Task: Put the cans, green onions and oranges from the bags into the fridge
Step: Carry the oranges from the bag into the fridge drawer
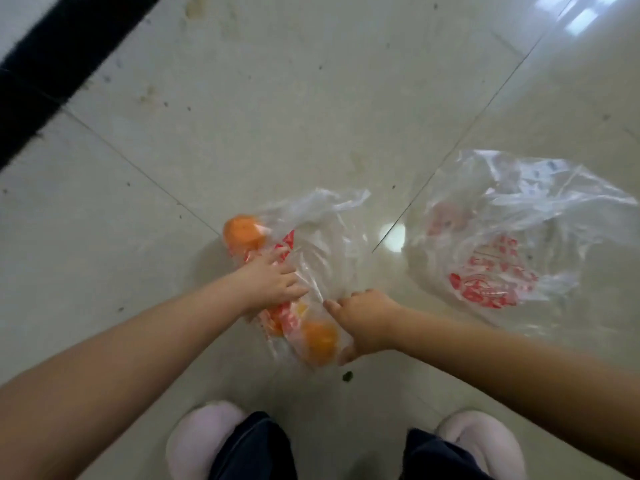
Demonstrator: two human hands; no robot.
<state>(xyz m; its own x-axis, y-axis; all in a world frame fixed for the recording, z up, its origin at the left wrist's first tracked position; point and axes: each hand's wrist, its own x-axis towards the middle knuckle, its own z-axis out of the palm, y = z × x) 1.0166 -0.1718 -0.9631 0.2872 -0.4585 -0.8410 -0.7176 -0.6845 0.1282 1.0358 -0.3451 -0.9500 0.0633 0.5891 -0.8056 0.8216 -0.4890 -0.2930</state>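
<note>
A clear plastic bag with red print lies on the tiled floor in front of me. One orange sits at its far left end, and another orange lies at its near end under the film. My left hand rests flat on the bag, fingers spread. My right hand pinches the bag's plastic beside the near orange. No cans or green onions are visible.
A second clear bag with red print lies to the right, something pinkish showing faintly through it. A dark baseboard strip runs along the upper left. My pink slippers stand at the bottom. A small green scrap lies near the bag.
</note>
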